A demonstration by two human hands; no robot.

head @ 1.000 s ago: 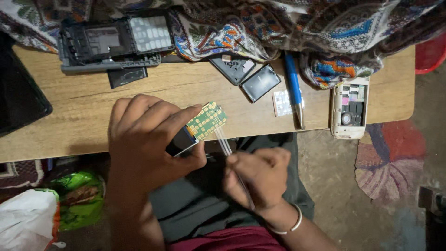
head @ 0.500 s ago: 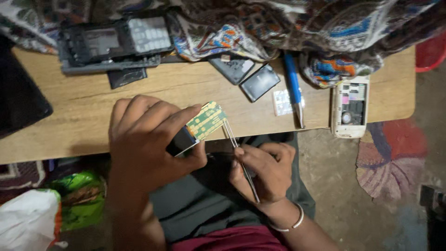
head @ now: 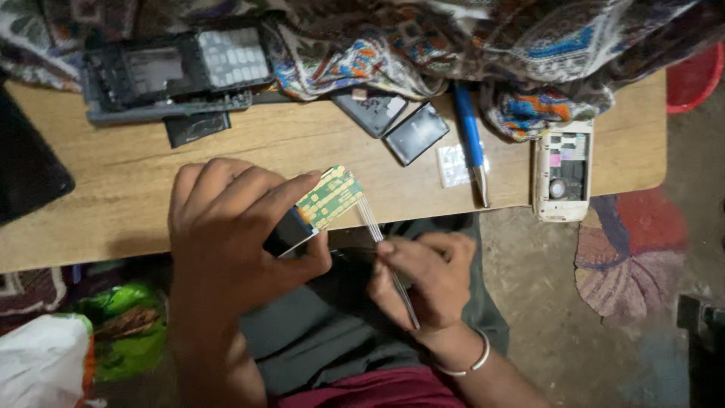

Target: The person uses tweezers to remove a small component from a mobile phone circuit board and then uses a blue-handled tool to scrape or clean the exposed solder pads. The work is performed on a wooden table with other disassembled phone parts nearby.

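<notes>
The left hand (head: 234, 234) is clamped round a small green circuit board (head: 330, 197) with a dark screen part at its lower end, thumb and fingers pinching it just off the near edge of the wooden table (head: 113, 189), over the lap. The right hand (head: 423, 279) is closed on thin metal tweezers (head: 387, 257), tips up and touching the board's right edge. Up on the table: along the far edge at the left, a dismantled phone housing with grey keypad (head: 177, 68); a dark battery (head: 416, 133) near the middle, a second dark flat piece (head: 374, 112) just beside it; a blue pen (head: 470, 136) lying towards the near edge, a small white pad (head: 451, 165) just beside it; an opened white phone (head: 563, 170) at the right end. Patterned cloth (head: 453, 45) drapes the far edge.
</notes>
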